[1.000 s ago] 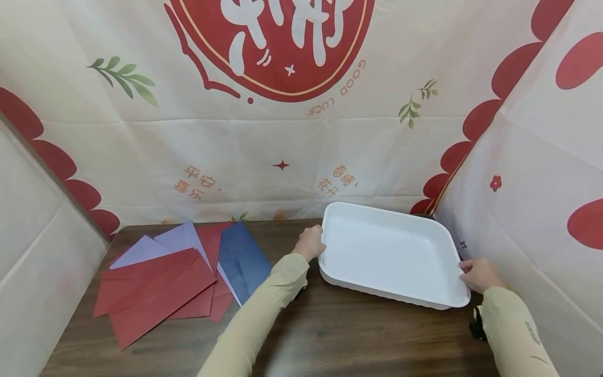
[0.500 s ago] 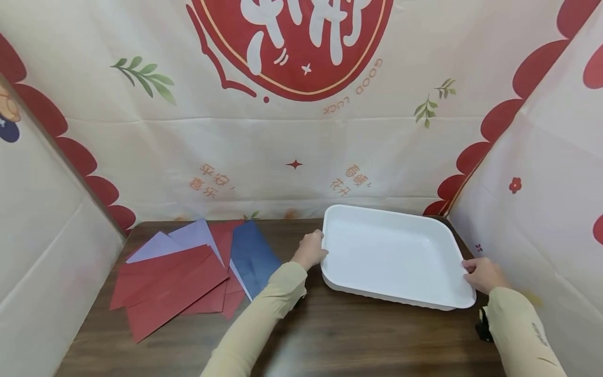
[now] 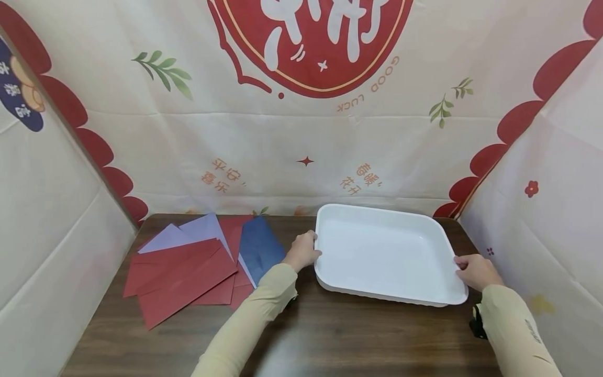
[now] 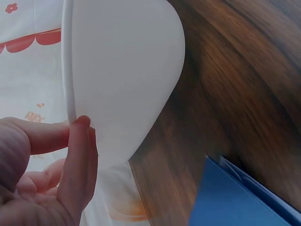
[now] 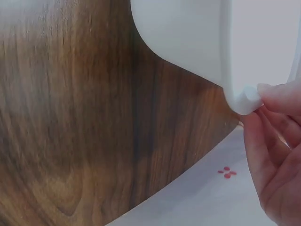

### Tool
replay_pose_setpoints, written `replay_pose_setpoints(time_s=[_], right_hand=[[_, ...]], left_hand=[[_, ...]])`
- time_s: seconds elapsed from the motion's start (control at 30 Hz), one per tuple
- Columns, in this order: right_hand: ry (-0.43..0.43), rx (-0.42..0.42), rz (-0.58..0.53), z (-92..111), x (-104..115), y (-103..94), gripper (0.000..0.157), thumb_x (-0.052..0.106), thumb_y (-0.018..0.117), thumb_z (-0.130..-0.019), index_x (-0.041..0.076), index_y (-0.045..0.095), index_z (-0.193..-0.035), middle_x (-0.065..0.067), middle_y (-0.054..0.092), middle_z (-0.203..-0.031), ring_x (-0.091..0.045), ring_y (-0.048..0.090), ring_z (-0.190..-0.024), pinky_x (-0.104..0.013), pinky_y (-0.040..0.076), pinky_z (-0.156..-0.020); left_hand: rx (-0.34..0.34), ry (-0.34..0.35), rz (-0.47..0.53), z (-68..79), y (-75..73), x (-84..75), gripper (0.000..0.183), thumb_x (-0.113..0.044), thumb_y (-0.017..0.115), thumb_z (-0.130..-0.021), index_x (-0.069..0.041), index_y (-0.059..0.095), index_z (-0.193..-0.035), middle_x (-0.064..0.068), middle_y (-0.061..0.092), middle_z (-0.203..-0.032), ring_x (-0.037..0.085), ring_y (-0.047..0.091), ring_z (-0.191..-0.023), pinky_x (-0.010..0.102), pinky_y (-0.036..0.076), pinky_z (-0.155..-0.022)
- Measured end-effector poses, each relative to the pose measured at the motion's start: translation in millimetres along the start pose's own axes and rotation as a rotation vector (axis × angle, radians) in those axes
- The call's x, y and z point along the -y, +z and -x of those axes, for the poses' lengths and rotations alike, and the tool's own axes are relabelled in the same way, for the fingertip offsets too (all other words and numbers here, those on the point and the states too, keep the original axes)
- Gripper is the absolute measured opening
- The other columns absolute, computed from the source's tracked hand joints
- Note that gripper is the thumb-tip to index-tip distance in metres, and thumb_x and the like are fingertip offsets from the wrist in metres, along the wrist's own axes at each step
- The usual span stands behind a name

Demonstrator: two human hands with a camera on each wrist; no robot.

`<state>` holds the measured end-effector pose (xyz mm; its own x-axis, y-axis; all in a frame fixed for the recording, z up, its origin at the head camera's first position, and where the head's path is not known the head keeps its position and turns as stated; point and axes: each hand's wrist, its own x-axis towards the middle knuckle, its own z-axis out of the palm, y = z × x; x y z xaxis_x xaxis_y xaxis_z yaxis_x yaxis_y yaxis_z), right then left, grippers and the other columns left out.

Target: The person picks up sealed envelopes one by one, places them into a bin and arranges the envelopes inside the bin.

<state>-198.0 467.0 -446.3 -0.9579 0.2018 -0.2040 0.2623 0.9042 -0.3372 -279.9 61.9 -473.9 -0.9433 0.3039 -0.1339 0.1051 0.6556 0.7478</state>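
Note:
A white rectangular tray (image 3: 383,251) with rounded corners and raised walls is at the right side of the table, nothing inside it. My left hand (image 3: 302,251) pinches the rim of its left wall between thumb and fingers, which the left wrist view shows close up on the tray wall (image 4: 124,70). At the opposite end my right hand (image 3: 478,271) pinches the right rim, thumb above and fingers below in the right wrist view, near the tray corner (image 5: 188,42). Whether the tray's base touches the table cannot be told.
Left of the tray lies a spread of red envelopes (image 3: 188,283), lilac envelopes (image 3: 169,238) and a blue envelope (image 3: 260,248), overlapping on the brown wooden table (image 3: 358,335). A printed cloth (image 3: 282,136) hangs behind, with more cloth along both sides.
The head view has turned a little to the left, so the scene shifts right in it. Against the envelopes, the tray and both hands have moved slightly left. Both grips stay the same.

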Motion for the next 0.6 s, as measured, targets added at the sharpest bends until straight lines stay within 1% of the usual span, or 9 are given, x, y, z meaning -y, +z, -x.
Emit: replay_pose_setpoints(time_s=[0.1,0.2,0.33,0.47,0.6], right_hand=[[0.005,0.004,-0.013,-1.7,6.3,1.7,0.047,0.006,0.059,-0.077,-0.014,0.048,-0.118,-0.032,0.057,-0.1,-0.028,0.052,-0.074,-0.033,0.044,-0.058],[-0.005,0.0,-0.021,-5.6,11.0,7.2,0.046,0.007,0.059,-0.078,-0.013,0.049,-0.118,-0.032,0.057,-0.102,-0.029,0.053,-0.076,-0.035,0.045,-0.06],[-0.046,-0.018,-0.016,-10.9,17.7,10.5,0.045,0.008,0.06,-0.077,-0.012,0.051,-0.116,-0.031,0.058,-0.102,-0.031,0.055,-0.079,-0.037,0.045,-0.06],[-0.077,-0.017,-0.026,-16.3,25.7,12.0,0.044,0.007,0.06,-0.077,-0.013,0.052,-0.116,-0.031,0.058,-0.101,-0.031,0.054,-0.078,-0.037,0.046,-0.061],[-0.108,-0.015,-0.051,-22.1,34.0,17.8,0.042,0.005,0.06,-0.077,-0.014,0.053,-0.114,-0.031,0.059,-0.1,-0.029,0.054,-0.078,-0.036,0.047,-0.062]], left_hand=[[0.004,-0.006,0.043,3.6,-4.1,5.7,0.04,-0.007,0.064,-0.083,0.003,0.048,-0.118,0.013,0.058,-0.093,0.018,0.06,-0.074,0.024,0.049,-0.056],[0.002,-0.01,0.092,6.9,-8.2,13.3,0.04,-0.005,0.064,-0.082,0.004,0.047,-0.118,0.013,0.058,-0.09,0.018,0.06,-0.069,0.022,0.049,-0.052],[-0.015,-0.003,0.139,11.6,-13.1,21.1,0.038,-0.002,0.064,-0.081,0.006,0.048,-0.115,0.015,0.057,-0.089,0.02,0.061,-0.069,0.023,0.05,-0.05],[-0.025,0.007,0.162,16.2,-18.6,27.6,0.037,-0.001,0.064,-0.081,0.006,0.048,-0.113,0.015,0.055,-0.089,0.022,0.061,-0.07,0.024,0.05,-0.05],[-0.034,0.009,0.173,20.7,-26.9,35.8,0.038,0.0,0.063,-0.081,0.008,0.047,-0.114,0.017,0.054,-0.089,0.023,0.062,-0.069,0.023,0.05,-0.05]])
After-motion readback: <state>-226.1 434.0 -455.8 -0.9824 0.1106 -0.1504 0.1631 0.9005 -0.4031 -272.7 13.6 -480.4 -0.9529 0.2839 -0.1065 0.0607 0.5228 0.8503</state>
